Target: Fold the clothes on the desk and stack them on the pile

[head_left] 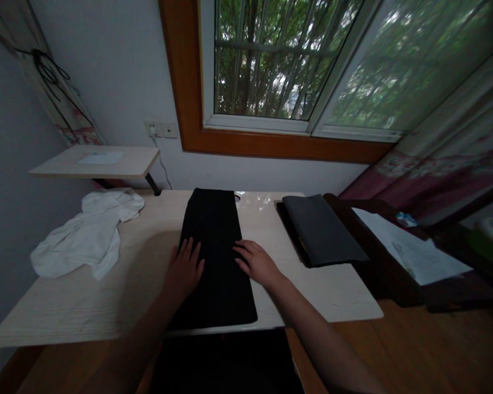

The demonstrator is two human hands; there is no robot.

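A black cloth garment (217,273), folded into a long flat strip, lies on the light wooden desk (143,306) from the back to the front edge. Its exact kind cannot be made out. My left hand (184,268) rests on its left side with the fingers spread. At its right edge, my right hand (257,261) lies with fingers stretched out, the fingertips touching the black cloth. Neither hand grips anything.
A crumpled white garment (86,235) lies on the desk's left, near a raised shelf (66,164). Dark grey folders or folded sheets (326,230) rest at the right. Beyond stands a dark wooden piece of furniture with paper (406,246) on it.
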